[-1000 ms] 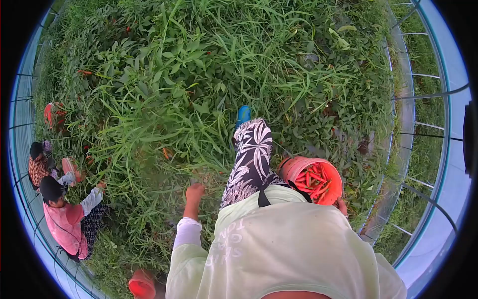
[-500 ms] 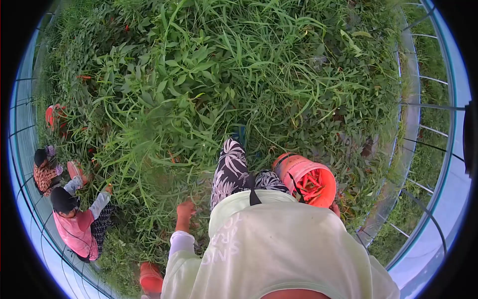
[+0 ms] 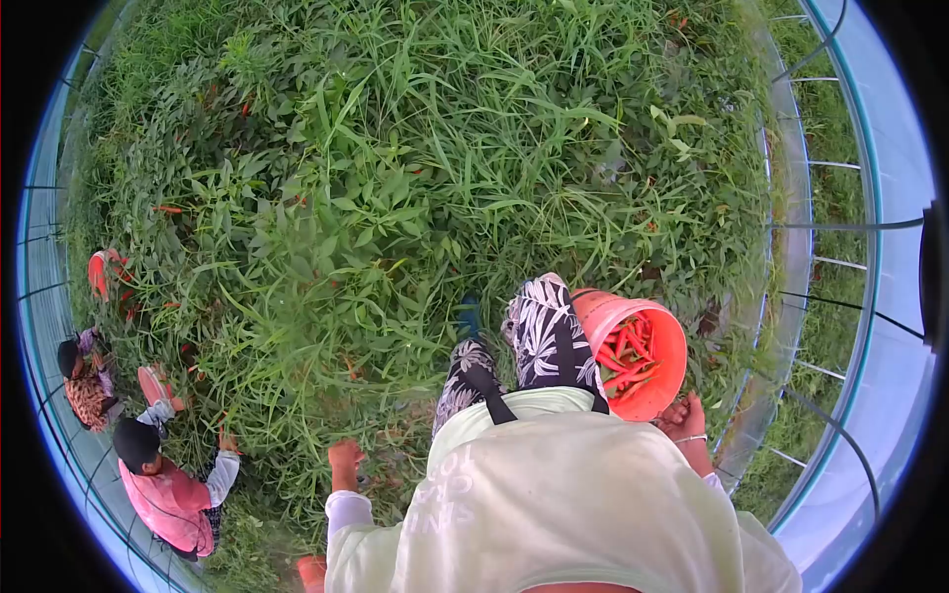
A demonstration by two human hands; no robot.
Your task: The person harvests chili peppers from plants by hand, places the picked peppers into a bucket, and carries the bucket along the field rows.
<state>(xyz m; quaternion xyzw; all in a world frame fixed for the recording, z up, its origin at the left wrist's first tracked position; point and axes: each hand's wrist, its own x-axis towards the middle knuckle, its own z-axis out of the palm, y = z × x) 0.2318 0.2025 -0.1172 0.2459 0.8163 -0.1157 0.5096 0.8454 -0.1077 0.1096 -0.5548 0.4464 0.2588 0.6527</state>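
Tilted pepper bucket at our right thigh, in dense greenery.
Surface: ground (image 3: 395,227) covered with leafy plants and long grass, a few red peppers (image 3: 169,209) showing through; pale-blue sheeting (image 3: 898,198) with dark lines along both side edges. Containers: our red bucket (image 3: 636,398) leans mouth toward us, part-full of loose red peppers (image 3: 626,354), some greenish. Right hand (image 3: 682,417) is at its lower rim, fingers bent; can't tell if the grip is on it. Left hand (image 3: 345,459) is over the plants, fingers look curled; can't tell if that grip is closed or holding anything. Off left: a co-worker in pink (image 3: 170,502), another in a patterned top (image 3: 89,397), more red buckets (image 3: 102,274) near them, contents unclear. One orange-red container (image 3: 312,571) is cut off at the bottom edge.
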